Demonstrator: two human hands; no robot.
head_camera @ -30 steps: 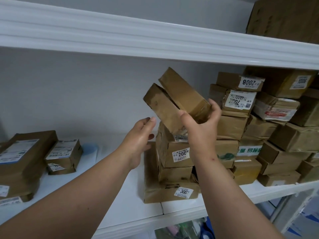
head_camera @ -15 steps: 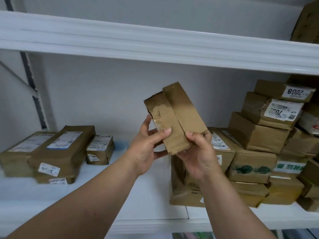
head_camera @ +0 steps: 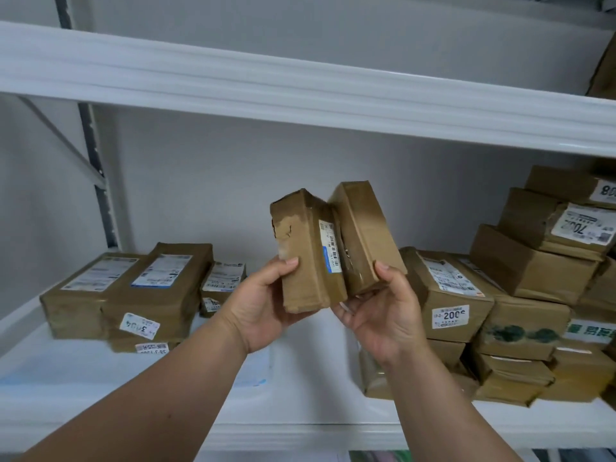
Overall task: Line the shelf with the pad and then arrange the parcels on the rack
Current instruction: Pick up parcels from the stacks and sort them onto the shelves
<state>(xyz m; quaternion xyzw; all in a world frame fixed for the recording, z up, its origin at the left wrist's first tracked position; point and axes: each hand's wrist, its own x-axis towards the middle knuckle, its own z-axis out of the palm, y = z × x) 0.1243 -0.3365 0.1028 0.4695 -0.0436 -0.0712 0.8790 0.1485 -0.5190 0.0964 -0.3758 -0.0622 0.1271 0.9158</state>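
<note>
White shelf [head_camera: 300, 388] boards run behind both raised hands. Left hand [head_camera: 263, 311] grips a torn brown parcel [head_camera: 306, 251] upright; right hand [head_camera: 383, 315] grips a second parcel [head_camera: 365, 235] leaning against it. Stacked parcels [head_camera: 520, 295] sit right of the right hand, flatter packets [head_camera: 133, 291] left of the left hand.

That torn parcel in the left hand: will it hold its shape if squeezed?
The torn parcel probably dents easily: its upper corner is ripped and crumpled. It looks light, since the left hand holds it upright alone.
</note>
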